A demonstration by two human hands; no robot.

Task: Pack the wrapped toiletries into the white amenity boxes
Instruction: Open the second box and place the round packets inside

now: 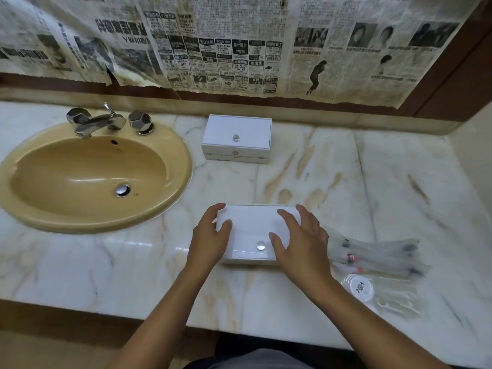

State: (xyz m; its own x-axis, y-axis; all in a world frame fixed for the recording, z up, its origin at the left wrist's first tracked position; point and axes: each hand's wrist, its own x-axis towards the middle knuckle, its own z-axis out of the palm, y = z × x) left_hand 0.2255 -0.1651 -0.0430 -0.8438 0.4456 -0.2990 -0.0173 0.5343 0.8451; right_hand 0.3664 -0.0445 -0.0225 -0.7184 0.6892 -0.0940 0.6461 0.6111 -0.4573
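A white amenity box [253, 227] with a small clear knob on its lid lies closed on the marble counter near the front edge. My left hand [210, 235] grips its left end, fingers curled over the far corner. My right hand [300, 241] rests on the right part of the lid with fingers spread. A second closed white box [237, 138] stands farther back by the wall. Wrapped toiletries in clear plastic [378, 255] lie to the right of the near box, with a round wrapped item [359, 287] in front of them.
A tan oval sink [87, 171] with a chrome tap [98, 121] fills the left of the marble counter [372, 182]. Newspaper sheets [239, 43] cover the wall behind. The counter's front edge runs just below my wrists.
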